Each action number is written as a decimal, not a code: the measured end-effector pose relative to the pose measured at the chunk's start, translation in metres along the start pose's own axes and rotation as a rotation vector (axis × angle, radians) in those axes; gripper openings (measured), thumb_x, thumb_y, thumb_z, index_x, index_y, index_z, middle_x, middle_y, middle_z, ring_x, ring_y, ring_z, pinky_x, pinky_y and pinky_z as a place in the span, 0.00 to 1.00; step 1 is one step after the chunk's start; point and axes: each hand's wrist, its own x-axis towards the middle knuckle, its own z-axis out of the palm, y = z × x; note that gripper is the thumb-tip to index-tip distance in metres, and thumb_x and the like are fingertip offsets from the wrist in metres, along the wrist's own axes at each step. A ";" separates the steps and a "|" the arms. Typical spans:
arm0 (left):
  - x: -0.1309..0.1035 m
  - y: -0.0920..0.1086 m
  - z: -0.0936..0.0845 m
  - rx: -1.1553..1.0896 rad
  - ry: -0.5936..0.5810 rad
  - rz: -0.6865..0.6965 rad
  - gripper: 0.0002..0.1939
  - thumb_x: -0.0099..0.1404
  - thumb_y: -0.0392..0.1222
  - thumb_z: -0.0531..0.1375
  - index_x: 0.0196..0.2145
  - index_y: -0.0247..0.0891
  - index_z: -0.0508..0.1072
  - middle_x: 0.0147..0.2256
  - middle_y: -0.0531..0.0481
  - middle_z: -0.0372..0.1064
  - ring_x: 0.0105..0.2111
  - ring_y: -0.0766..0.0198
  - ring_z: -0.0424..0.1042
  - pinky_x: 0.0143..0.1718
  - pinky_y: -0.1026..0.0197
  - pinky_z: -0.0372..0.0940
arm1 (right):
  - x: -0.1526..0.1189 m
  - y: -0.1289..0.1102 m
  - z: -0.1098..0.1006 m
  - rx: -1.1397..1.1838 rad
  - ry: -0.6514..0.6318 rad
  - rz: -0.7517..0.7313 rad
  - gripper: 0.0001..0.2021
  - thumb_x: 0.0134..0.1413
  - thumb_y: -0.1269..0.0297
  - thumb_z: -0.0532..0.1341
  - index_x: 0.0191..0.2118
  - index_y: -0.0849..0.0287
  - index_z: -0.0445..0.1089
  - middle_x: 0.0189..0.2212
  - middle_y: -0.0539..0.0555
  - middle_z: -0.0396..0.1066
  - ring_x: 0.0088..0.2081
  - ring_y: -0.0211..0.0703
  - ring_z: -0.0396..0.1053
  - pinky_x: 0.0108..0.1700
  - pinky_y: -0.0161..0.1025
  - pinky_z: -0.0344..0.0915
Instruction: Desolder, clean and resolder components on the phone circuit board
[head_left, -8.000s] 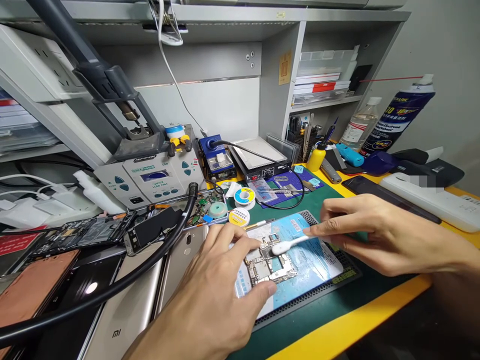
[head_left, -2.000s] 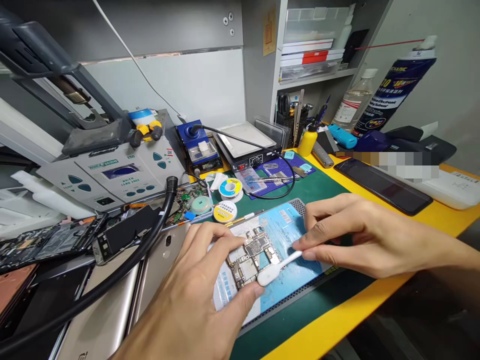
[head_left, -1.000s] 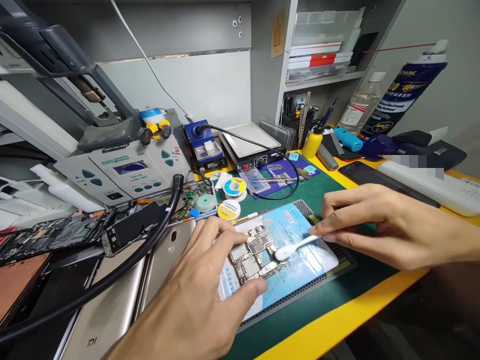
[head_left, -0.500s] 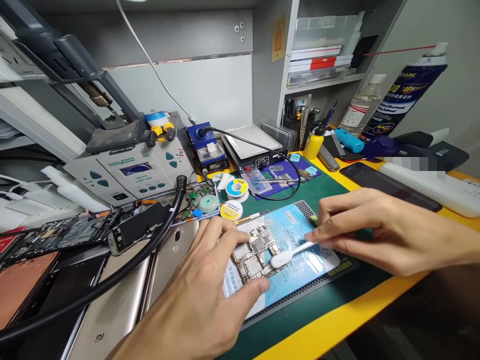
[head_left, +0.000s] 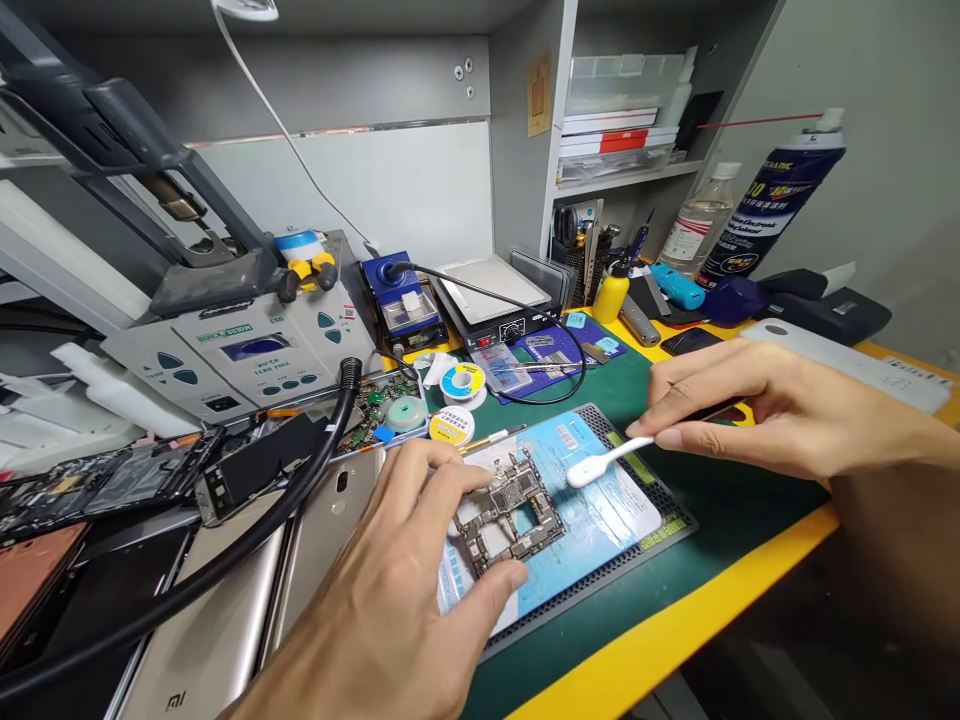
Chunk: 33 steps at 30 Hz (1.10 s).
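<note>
A phone circuit board (head_left: 514,492) lies on a blue and white printed card (head_left: 559,560). My left hand (head_left: 409,560) is on its left side, fingers bent at the upper edge and thumb at the lower edge, holding the board between them. My right hand (head_left: 739,410) is closed round the handle of a white toothbrush (head_left: 590,471). The brush head is over the card, just right of the board and apart from it; its bristles are hidden underneath. Under the card lies a grey perforated pad (head_left: 679,512).
A black hose (head_left: 296,500) curves over several phones (head_left: 187,600) on the left. Behind the board stand a hot air station (head_left: 262,350), solder spools (head_left: 463,383) and a heating plate (head_left: 495,290). A spray can (head_left: 780,205) and a clear bottle (head_left: 701,220) stand at the back right.
The toothbrush has moved off the board to the right and up, carried by my right hand. My left hand stays on the board. The whole view has shifted slightly.
</note>
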 end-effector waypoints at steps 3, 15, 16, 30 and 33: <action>0.000 0.000 0.001 0.002 0.011 0.015 0.17 0.70 0.42 0.62 0.55 0.52 0.67 0.55 0.48 0.63 0.54 0.54 0.71 0.53 0.49 0.70 | 0.001 -0.003 0.004 -0.001 -0.034 -0.039 0.09 0.67 0.59 0.69 0.42 0.54 0.89 0.32 0.57 0.83 0.31 0.45 0.78 0.30 0.37 0.71; 0.004 -0.004 -0.002 -0.040 -0.039 -0.002 0.13 0.70 0.47 0.64 0.52 0.51 0.75 0.54 0.48 0.67 0.57 0.50 0.67 0.59 0.45 0.64 | 0.005 0.003 0.023 0.051 -0.150 -0.111 0.12 0.71 0.62 0.66 0.49 0.57 0.88 0.31 0.55 0.78 0.31 0.39 0.75 0.33 0.32 0.70; 0.005 -0.004 -0.002 -0.041 -0.038 0.005 0.13 0.69 0.46 0.64 0.52 0.51 0.76 0.54 0.48 0.67 0.56 0.50 0.68 0.59 0.44 0.64 | 0.006 0.004 0.024 0.037 -0.129 -0.113 0.12 0.72 0.63 0.65 0.49 0.59 0.88 0.32 0.56 0.78 0.32 0.39 0.75 0.33 0.33 0.70; 0.005 -0.012 0.001 -0.024 -0.013 0.048 0.13 0.69 0.49 0.65 0.51 0.54 0.76 0.53 0.52 0.69 0.55 0.51 0.68 0.58 0.45 0.64 | 0.010 0.009 0.027 0.023 -0.054 -0.089 0.13 0.72 0.66 0.64 0.50 0.63 0.87 0.36 0.60 0.81 0.36 0.43 0.76 0.37 0.35 0.69; 0.006 -0.011 0.001 -0.024 -0.006 0.034 0.13 0.69 0.49 0.65 0.51 0.53 0.76 0.53 0.51 0.68 0.55 0.50 0.68 0.58 0.44 0.63 | 0.009 0.010 0.025 0.036 -0.091 -0.099 0.11 0.70 0.64 0.67 0.47 0.60 0.88 0.34 0.57 0.81 0.35 0.42 0.76 0.36 0.34 0.69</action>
